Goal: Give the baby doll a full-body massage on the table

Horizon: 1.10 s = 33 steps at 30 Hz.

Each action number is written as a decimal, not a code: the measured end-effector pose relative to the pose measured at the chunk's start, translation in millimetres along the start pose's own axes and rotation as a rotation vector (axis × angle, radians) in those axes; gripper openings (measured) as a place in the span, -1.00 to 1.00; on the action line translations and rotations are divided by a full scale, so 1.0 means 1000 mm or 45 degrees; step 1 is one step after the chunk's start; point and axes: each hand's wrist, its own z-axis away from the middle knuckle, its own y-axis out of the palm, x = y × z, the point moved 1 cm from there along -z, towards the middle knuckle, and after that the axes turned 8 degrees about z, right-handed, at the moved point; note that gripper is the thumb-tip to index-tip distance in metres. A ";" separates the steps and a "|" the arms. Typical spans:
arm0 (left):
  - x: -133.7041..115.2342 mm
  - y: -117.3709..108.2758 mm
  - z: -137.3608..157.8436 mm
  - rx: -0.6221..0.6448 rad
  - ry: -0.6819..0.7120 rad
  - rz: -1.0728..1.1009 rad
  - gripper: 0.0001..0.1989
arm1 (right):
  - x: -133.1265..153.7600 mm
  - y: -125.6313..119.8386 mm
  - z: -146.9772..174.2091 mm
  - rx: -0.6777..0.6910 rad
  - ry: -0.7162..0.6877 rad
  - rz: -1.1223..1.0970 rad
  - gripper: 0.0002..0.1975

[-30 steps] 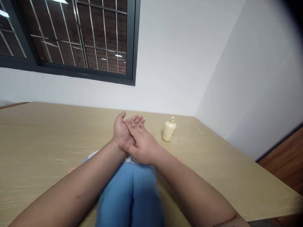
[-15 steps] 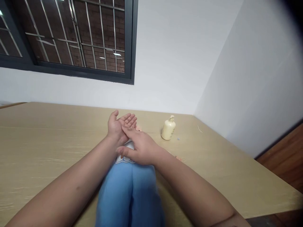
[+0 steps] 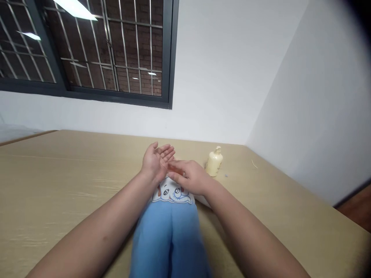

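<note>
My left hand (image 3: 156,164) lies palm up with its fingers stretched out, and nothing shows in it. Just to its right is my right hand (image 3: 191,177), palm down, fingers extended toward the left palm's edge. Whether its fingertips touch that palm I cannot tell. Something pinkish-orange shows partly under the right fingers, too hidden to name. Below both hands lies a soft blue cloth item (image 3: 171,231) with two leg-like parts. At its top a white cartoon-face patch (image 3: 172,193) is partly covered by the hands.
A cream pump bottle (image 3: 214,164) stands on the wooden table (image 3: 72,173) beyond my right hand. A small bluish bit (image 3: 226,175) and a pale curved strip (image 3: 254,164) lie to its right. White walls and a barred window (image 3: 116,50) are behind.
My right hand has slid off the left palm and wrist toward the right, uncovering more of the cartoon face. The left hand stays palm up. The whole view has shifted slightly.
</note>
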 end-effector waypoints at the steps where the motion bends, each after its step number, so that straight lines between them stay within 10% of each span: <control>1: 0.001 -0.006 0.000 0.002 0.030 -0.048 -0.70 | 0.001 -0.002 0.002 0.001 0.022 0.011 -0.67; 14: 0.007 -0.099 0.009 0.245 0.491 -1.744 -0.77 | 0.062 0.044 0.053 0.360 -0.423 -0.070 -0.31; 20: 0.015 -0.105 -0.002 0.287 0.495 -1.831 -0.77 | 0.060 0.050 0.046 0.535 -0.127 -0.013 0.01; 33: 0.008 -0.098 0.007 0.413 0.515 -1.839 -0.76 | -0.018 0.045 0.048 0.470 0.400 -0.071 -0.29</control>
